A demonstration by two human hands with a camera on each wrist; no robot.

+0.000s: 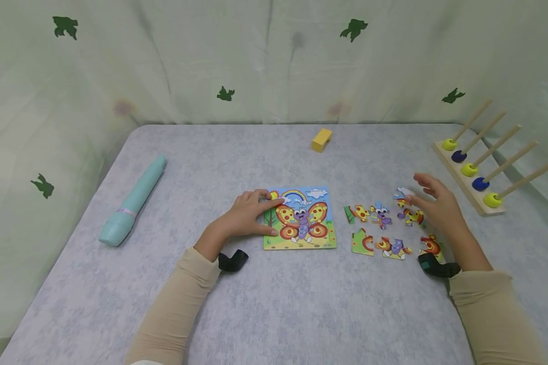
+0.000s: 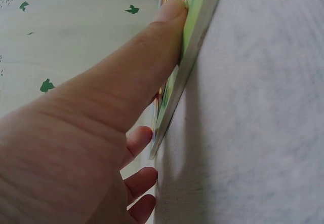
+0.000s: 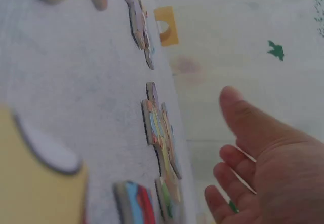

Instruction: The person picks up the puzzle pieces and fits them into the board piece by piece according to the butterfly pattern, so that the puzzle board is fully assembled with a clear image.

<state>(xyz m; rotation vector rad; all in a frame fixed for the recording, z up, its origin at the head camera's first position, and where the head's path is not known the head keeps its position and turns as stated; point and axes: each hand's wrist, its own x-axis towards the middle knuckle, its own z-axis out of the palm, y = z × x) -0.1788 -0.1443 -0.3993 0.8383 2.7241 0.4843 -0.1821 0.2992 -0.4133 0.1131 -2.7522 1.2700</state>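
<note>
A square butterfly picture puzzle lies on the table in front. My left hand rests at its left side, thumb and forefinger laid fairly straight on the picture; the other fingers sit by the upper left corner. In the left wrist view the board's edge runs beside the thumb. My right hand hovers at the right with fingers apart, holding nothing. Below and left of it are loose puzzle pieces, among them a purple one, a yellow-and-red one and a green one.
A wooden peg stand with yellow and blue beads is on the right, its pegs pointing up. A yellow block lies toward the back. At the left lies a long pale teal wrapped bundle. A patterned curtain hangs behind the table.
</note>
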